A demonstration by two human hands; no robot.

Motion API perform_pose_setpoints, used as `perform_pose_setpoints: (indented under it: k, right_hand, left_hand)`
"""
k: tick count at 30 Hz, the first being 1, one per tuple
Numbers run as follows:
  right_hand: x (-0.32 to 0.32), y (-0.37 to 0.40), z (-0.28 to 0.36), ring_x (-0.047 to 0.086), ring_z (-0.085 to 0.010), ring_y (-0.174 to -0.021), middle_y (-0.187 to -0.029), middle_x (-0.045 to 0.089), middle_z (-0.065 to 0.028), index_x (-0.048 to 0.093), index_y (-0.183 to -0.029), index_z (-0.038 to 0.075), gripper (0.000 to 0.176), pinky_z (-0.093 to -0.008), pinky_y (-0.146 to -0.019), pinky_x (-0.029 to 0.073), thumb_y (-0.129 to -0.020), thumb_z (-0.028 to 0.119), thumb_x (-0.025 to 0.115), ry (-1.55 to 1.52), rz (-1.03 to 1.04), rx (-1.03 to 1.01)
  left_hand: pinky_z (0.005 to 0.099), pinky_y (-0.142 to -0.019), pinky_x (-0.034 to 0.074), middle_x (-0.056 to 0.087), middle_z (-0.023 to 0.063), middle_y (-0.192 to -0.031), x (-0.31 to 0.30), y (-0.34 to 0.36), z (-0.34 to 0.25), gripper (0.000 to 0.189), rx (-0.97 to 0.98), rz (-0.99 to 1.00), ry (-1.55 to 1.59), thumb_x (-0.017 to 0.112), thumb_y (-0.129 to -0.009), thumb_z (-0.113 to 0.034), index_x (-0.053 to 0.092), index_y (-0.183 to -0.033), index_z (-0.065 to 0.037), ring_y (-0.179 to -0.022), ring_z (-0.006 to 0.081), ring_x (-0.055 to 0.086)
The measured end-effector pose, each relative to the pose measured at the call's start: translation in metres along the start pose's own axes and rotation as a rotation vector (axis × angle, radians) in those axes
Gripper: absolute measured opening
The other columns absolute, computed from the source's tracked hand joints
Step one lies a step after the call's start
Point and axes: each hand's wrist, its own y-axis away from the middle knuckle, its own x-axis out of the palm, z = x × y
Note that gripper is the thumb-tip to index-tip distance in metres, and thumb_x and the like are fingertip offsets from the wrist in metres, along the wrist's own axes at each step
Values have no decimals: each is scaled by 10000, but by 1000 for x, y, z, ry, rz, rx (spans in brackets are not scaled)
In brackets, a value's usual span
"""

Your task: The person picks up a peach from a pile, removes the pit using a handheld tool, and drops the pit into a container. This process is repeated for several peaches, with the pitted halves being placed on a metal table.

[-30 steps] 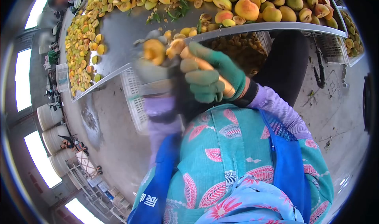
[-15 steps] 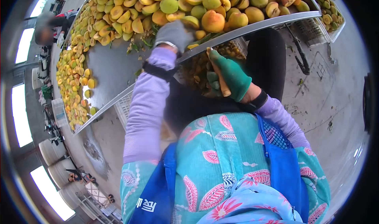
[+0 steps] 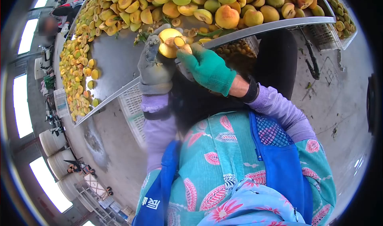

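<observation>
My left hand (image 3: pixel 153 62), in a worn grey glove, is closed around a yellow peach (image 3: pixel 167 36) above the near edge of the metal table. The peach has a cut opening facing my right hand. In a green glove, my right hand (image 3: pixel 205 66) is closed on a small wooden-handled knife (image 3: pixel 185 49), its tip end against the peach. Most of the handle is hidden inside the glove. Just beyond both hands lie whole and halved peaches (image 3: pixel 226 16), with stones and green leaf scraps near my left fingers.
The metal table (image 3: pixel 115 62) has a raised rim and carries a long heap of halved fruit (image 3: pixel 77 78) on the left. Under it are a white crate (image 3: pixel 133 110) and a container of small brown pieces (image 3: pixel 235 50). Another fruit crate (image 3: pixel 341 18) stands right. A person (image 3: pixel 50 24) is far left.
My left hand was reaching over the fruit and now holds a peach nearer to me. My right hand has moved left and up, bringing the knife to the peach.
</observation>
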Motion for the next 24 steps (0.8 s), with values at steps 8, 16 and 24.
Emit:
perform_pose_setpoints:
  k: [8,16,24]
  right_hand:
    - [-8,3,9,629,-418,-688,-748,635,-236,568,-974,15,427,-487,-615,484,-964,436,496,228,50,-136]
    - [-6,1,7,623,-440,-734,-762,633,-242,566,-948,25,422,-500,-637,481,-980,435,471,197,76,-136]
    - [-9,5,17,622,-424,-721,-742,627,-233,552,-937,9,425,-489,-630,480,-984,423,467,89,23,-219]
  left_hand:
    - [284,-719,552,664,129,-1010,7,6,0,466,50,-142,-243,421,-1015,-367,607,-1159,35,-893,203,650]
    - [293,-773,542,675,127,-977,29,15,-5,380,316,-89,-651,432,-1017,-283,634,-1080,32,-848,191,649]
    - [289,-750,547,713,97,-949,24,11,-8,187,578,-63,-1115,565,-927,-97,644,-1073,-11,-844,195,687]
